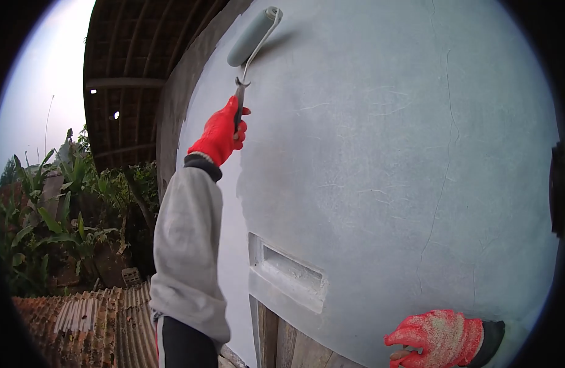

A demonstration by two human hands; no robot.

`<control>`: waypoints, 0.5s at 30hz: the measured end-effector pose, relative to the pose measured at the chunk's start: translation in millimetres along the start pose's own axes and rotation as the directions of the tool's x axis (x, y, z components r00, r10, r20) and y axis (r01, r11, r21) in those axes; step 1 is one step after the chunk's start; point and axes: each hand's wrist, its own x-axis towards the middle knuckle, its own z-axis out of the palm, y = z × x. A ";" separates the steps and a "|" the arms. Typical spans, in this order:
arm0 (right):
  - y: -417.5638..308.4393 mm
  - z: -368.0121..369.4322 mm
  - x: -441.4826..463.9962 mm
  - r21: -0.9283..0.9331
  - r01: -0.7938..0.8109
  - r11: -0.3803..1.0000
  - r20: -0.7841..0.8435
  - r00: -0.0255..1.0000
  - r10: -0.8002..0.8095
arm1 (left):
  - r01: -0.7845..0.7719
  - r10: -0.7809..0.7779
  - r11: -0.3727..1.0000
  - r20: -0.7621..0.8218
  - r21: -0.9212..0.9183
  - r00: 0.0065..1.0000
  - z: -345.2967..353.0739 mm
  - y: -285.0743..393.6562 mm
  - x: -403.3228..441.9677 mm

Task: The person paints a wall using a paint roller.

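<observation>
Gripping the roller (253, 40) in our left hand (220, 133), we see its long axis slant up-right above; our right hand (437, 337), loosely open, sits farther off.

You have diffuse daylight from the pale, blown-out sky (43, 80) at left. Observe the soft shadow beside the grey cylindrical paint roller (252, 40) on the smooth blue-grey wall (368, 153), and the dim underside of the dark wooden-framed roof (126, 58). Note the black circular vignette, bluish fringing at its rim and strong fisheye bowing. Distant green foliage (68, 208) appears soft.
</observation>
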 end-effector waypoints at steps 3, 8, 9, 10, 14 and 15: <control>5.0 6.4 1.0 0.010 -0.005 1.000 -0.005 1.000 0.005 | 0.031 -0.025 0.997 -0.071 0.073 0.997 28.3 3.5 -7.7; -10.2 2.0 33.5 0.059 -0.328 0.943 0.105 0.941 0.321 | -0.067 0.077 0.996 -0.166 0.065 0.983 65.1 -40.6 -72.5; -4.8 6.2 43.5 0.107 -0.290 0.951 -0.018 0.956 0.293 | -0.071 0.077 0.996 -0.140 0.051 0.987 78.6 -40.0 -83.8; 0.8 9.8 54.6 0.147 -0.244 0.959 -0.140 0.954 0.265 | -0.074 0.077 0.997 -0.116 0.035 0.990 92.8 -33.2 -95.4; 29.0 15.2 111.4 0.406 -0.154 0.901 -0.478 0.804 0.353 | -0.302 0.302 0.953 0.057 -0.012 0.952 150.4 -12.5 -117.6; 20.4 6.9 127.9 0.607 -0.018 0.795 -0.501 0.768 0.400 | -0.420 0.420 0.907 0.057 -0.015 0.906 166.7 -11.1 -119.7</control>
